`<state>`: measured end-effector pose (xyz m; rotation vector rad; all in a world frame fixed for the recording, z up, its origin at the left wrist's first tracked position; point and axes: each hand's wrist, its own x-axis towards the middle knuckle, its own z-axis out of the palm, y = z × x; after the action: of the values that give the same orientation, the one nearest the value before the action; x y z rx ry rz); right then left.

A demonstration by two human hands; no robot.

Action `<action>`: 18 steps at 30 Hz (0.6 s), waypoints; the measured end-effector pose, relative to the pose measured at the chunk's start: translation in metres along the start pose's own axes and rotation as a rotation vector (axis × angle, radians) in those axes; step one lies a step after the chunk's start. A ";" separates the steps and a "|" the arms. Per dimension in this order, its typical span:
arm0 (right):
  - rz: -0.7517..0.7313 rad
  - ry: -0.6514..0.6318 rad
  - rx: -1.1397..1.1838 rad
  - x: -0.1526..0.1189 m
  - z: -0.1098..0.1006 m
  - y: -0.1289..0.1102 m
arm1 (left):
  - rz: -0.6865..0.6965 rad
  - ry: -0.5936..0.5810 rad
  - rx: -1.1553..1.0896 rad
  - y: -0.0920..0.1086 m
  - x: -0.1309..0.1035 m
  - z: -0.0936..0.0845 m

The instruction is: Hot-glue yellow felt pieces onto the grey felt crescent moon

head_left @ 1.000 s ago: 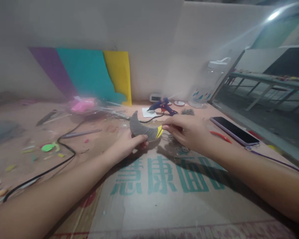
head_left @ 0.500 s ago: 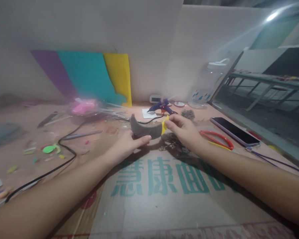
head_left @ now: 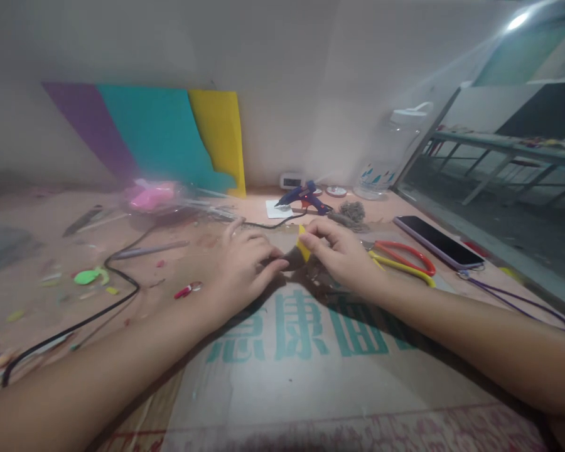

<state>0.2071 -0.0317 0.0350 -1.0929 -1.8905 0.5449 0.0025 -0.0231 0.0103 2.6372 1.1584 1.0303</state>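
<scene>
My left hand [head_left: 247, 263] is closed on a dark grey curved piece [head_left: 292, 257], its thumb and fingers pinching the piece and covering most of it. At the piece's right end is a yellow strip [head_left: 302, 246], which my right hand [head_left: 336, 251] pinches between thumb and fingertips. Both hands are just above the cardboard sheet with green printed characters [head_left: 296, 326]. Behind them a blue glue gun [head_left: 304, 196] rests by a small white paper [head_left: 279, 209]. Close to my right hand lie pliers with red and yellow handles [head_left: 405, 258].
A phone [head_left: 437, 242] with a purple cord lies at right. A clear bottle [head_left: 381, 157], a small white digital display [head_left: 292, 181] and a grey fibrous clump [head_left: 352, 213] stand behind. At left are a black cable [head_left: 132, 287], a pink bundle [head_left: 153, 196] and coloured scraps [head_left: 86, 277].
My left hand has turned over the grey piece and now covers most of it. My right hand has shifted slightly left, still pinching the yellow strip. The view has moved a little.
</scene>
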 end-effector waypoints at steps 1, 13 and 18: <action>-0.004 0.000 0.025 0.000 0.000 0.002 | -0.014 0.016 -0.005 -0.001 0.000 0.000; -0.105 -0.161 -0.285 -0.005 0.001 0.015 | -0.228 0.195 -0.184 -0.004 0.004 -0.003; -0.353 -0.152 -0.554 -0.009 0.002 0.027 | -0.274 0.144 -0.178 -0.004 0.003 -0.004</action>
<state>0.2205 -0.0253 0.0106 -1.0325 -2.3802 -0.1122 -0.0007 -0.0191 0.0140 2.2256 1.3407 1.2186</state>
